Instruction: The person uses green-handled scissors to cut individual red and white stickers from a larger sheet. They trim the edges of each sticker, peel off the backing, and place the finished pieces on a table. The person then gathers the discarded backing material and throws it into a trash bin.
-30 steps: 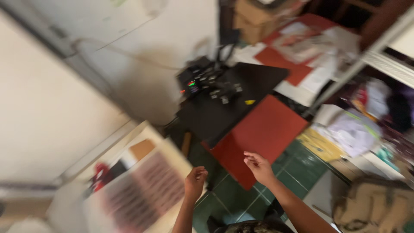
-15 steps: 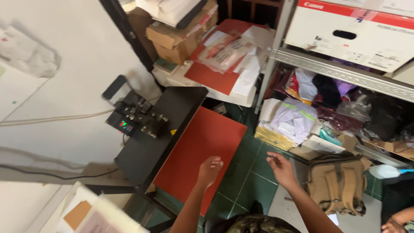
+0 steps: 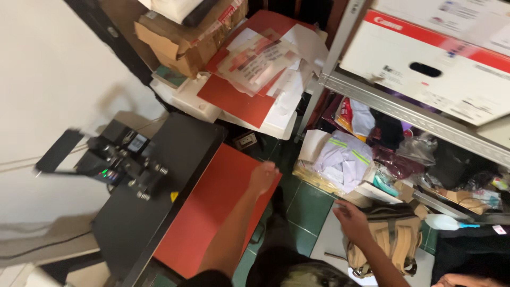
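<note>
Left hand [image 3: 264, 176], blurred, fingers curled together over red mat [image 3: 212, 212]; grip unclear. Right hand [image 3: 351, 219] spread apart above tan backpack [image 3: 396, 239].

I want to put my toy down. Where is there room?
The red pad is bare beside the left hand. Some green floor shows near the right hand. The shelf and backpack side is crowded.
</note>
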`<action>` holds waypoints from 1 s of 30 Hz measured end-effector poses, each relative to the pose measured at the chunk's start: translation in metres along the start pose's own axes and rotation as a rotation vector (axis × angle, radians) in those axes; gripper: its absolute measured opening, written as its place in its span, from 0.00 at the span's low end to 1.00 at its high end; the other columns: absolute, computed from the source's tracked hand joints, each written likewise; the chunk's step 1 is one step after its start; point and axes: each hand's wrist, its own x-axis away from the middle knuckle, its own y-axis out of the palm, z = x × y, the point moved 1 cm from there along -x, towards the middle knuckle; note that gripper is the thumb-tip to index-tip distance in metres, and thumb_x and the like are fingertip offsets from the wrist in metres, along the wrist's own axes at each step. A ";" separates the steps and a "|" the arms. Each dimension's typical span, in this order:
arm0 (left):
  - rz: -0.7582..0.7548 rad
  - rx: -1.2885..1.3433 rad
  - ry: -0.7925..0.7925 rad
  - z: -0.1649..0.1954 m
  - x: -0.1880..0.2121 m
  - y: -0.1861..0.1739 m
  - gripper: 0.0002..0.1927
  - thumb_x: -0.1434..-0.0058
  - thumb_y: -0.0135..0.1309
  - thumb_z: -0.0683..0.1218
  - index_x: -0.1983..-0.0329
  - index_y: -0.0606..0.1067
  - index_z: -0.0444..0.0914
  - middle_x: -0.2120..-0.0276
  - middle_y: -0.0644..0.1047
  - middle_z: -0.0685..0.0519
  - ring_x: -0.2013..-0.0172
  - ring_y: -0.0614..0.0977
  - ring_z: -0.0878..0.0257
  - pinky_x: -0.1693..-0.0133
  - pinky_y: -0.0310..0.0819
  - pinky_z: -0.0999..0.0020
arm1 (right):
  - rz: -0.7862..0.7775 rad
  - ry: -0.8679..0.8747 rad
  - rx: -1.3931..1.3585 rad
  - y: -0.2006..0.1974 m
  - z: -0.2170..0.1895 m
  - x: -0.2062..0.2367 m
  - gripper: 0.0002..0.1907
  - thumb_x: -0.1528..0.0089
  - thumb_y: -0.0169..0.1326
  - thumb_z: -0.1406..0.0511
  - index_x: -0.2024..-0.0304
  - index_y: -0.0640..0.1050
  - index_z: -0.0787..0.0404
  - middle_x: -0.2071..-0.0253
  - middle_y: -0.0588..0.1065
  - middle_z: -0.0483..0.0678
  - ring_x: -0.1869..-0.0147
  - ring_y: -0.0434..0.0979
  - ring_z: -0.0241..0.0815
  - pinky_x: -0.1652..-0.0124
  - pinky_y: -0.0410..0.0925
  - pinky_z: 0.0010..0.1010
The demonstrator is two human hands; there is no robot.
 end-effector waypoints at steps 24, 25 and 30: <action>0.760 0.785 -0.570 -0.011 -0.375 -0.042 0.15 0.47 0.66 0.44 0.62 0.82 0.27 0.73 0.80 0.50 0.73 0.78 0.61 0.69 0.72 0.61 | -0.234 0.024 -0.081 0.056 -0.066 -0.296 0.25 0.39 0.59 0.65 0.39 0.72 0.59 0.45 0.77 0.50 0.48 0.81 0.41 0.56 0.74 0.32; 0.742 0.862 -0.540 -0.009 -0.377 -0.043 0.12 0.46 0.64 0.42 0.63 0.82 0.28 0.74 0.79 0.51 0.75 0.76 0.63 0.72 0.70 0.63 | -0.244 0.054 -0.073 0.057 -0.066 -0.298 0.25 0.39 0.59 0.65 0.39 0.73 0.59 0.46 0.78 0.50 0.48 0.81 0.40 0.57 0.74 0.32; 0.668 1.132 -0.469 0.000 -0.389 -0.046 0.05 0.41 0.56 0.40 0.63 0.79 0.33 0.78 0.76 0.54 0.79 0.74 0.67 0.78 0.66 0.71 | -0.320 0.113 -0.056 0.058 -0.063 -0.291 0.22 0.38 0.58 0.64 0.41 0.74 0.59 0.52 0.80 0.51 0.53 0.83 0.42 0.58 0.75 0.31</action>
